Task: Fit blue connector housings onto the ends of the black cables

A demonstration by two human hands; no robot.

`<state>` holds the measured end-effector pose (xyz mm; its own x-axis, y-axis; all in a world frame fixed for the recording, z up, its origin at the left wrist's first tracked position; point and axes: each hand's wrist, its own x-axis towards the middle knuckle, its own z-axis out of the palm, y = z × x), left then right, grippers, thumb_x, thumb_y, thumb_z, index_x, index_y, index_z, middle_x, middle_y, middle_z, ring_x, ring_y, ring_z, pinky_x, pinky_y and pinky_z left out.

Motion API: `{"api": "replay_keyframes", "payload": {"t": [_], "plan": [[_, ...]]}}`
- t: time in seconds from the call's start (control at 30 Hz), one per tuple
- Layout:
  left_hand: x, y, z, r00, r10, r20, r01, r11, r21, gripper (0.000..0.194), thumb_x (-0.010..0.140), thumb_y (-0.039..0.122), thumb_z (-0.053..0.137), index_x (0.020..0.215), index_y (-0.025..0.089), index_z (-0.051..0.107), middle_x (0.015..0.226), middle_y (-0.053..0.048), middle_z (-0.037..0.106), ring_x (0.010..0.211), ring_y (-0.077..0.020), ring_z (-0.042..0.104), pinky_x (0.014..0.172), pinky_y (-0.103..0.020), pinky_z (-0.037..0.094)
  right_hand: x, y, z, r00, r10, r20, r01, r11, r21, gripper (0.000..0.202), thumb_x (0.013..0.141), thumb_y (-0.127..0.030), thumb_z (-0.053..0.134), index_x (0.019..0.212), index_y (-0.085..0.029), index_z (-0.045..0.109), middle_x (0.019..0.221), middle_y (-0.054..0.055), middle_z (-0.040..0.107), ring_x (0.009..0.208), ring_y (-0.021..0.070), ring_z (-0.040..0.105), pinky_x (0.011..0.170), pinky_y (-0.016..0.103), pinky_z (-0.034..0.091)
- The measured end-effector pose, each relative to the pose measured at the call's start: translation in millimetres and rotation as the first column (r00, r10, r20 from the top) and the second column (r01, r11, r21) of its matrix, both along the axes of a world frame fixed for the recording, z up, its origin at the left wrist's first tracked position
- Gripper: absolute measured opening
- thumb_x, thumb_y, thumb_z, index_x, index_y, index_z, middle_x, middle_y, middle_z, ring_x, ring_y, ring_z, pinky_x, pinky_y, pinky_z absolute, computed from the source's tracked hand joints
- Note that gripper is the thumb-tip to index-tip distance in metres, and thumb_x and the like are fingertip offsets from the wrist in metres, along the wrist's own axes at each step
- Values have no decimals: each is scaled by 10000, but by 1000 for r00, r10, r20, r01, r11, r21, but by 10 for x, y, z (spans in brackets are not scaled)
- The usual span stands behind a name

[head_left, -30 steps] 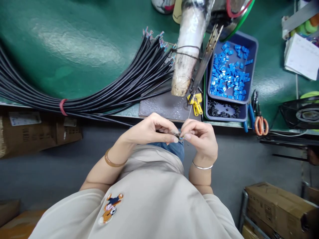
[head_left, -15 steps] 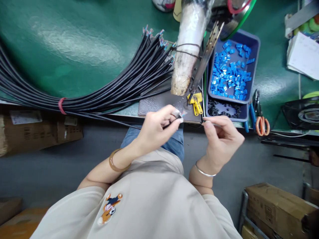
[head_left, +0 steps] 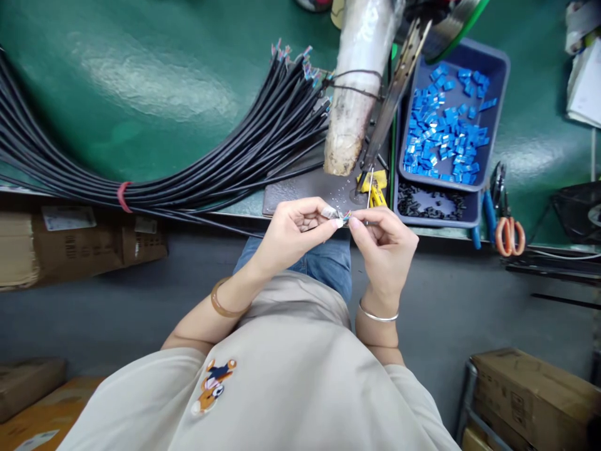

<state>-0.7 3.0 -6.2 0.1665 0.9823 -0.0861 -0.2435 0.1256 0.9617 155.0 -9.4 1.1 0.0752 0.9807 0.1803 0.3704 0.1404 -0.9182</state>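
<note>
Pinches thin coloured wires (head_left: 347, 217) in left hand (head_left: 295, 235) and right hand (head_left: 387, 249), almost together at near edge of worktop (head_left: 154, 81). Looks partway through one end; too small to judge anything finished. Leaves many bared ends (head_left: 308, 70) in black cable bundle (head_left: 211, 168), left along near edge, apparently untreated. Toward right near edge: blue parts (head_left: 448, 134) loose in upper tray (head_left: 498, 72), then orange-handled scissors (head_left: 509, 236). In way, just beyond hands: white-wrapped tube (head_left: 354, 94).
</note>
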Motion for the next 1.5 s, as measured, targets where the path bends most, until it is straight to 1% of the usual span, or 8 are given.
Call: {"api": "replay_keyframes", "payload": {"t": [0.3, 0.5, 0.67, 0.77, 0.87, 1.0, 1.2, 1.5], "plan": [[35, -31, -42, 970, 60, -234, -10, 978, 207, 168, 795, 227, 691, 682, 134, 608, 652, 8, 577, 601, -68, 499, 559, -164, 426, 82, 2, 41, 997, 40, 65, -40, 999, -9, 83, 844, -255, 673, 801, -194, 711, 717, -30, 575, 512, 42, 307, 494, 247, 255], [-15, -18, -61, 887, 121, -446, 141, 849, 509, 91, 839, 147, 627, 771, 137, 687, 602, 25, 558, 534, -58, 408, 548, -194, 354, 224, 35, 100, 975, 161, 155, -159, 987, -24, 52, 839, -193, 668, 802, -181, 703, 691, -41, 568, 508, 37, 304, 502, 241, 257], [17, -60, -58, 866, 192, -462, 126, 810, 573, 62, 831, 127, 624, 777, 131, 654, 590, 39, 537, 505, -44, 381, 527, -187, 340, 191, 24, 73, 985, 149, 87, -146, 988, -42, 78, 823, -177, 658, 746, -179, 669, 629, -63, 502, 491, 33, 279, 495, 238, 244], [28, -108, -28, 909, 155, -386, 34, 897, 441, 83, 835, 172, 633, 764, 147, 597, 567, 49, 517, 483, -39, 393, 493, -177, 337, 58, -22, 13, 998, 63, 24, -64, 998, 10, 119, 834, -212, 650, 718, -187, 640, 641, -58, 504, 481, 35, 281, 479, 240, 248], [-10, -116, 23, 979, -28, -202, 54, 991, 122, 153, 874, 254, 614, 770, 161, 551, 564, 32, 577, 428, -41, 437, 429, -172, 339, -84, -74, -53, 998, -33, 50, 24, 985, 172, 86, 833, -210, 659, 748, -202, 644, 718, -38, 572, 492, 41, 317, 476, 246, 275], [-96, -49, 64, 993, -81, 83, 89, 991, -96, 173, 854, 289, 650, 792, 175, 536, 543, 37, 594, 362, -27, 370, 366, -173, 254, -133, -94, -83, 995, -96, -36, 102, 961, 258, 66, 827, -196, 666, 767, -221, 655, 725, -24, 585, 558, 71, 431, 490, 241, 321], [-112, 31, 56, 982, -118, 145, 140, 979, -151, 215, 810, 315, 698, 721, 155, 586, 503, 21, 571, 363, -17, 282, 373, -204, 161, -5, -56, 29, 977, -208, -53, 214, 963, 165, 52, 831, -206, 679, 837, -231, 724, 801, 8, 643, 708, 114, 572, 551, 252, 407], [-60, 44, 75, 988, -114, 103, 125, 986, -109, 176, 804, 235, 691, 698, 136, 593, 519, 23, 574, 408, -17, 381, 391, -158, 249, 35, -45, 51, 994, -111, -16, 112, 991, 67, 79, 831, -284, 715, 883, -225, 725, 811, 1, 636, 661, 97, 568, 546, 251, 407]]}}
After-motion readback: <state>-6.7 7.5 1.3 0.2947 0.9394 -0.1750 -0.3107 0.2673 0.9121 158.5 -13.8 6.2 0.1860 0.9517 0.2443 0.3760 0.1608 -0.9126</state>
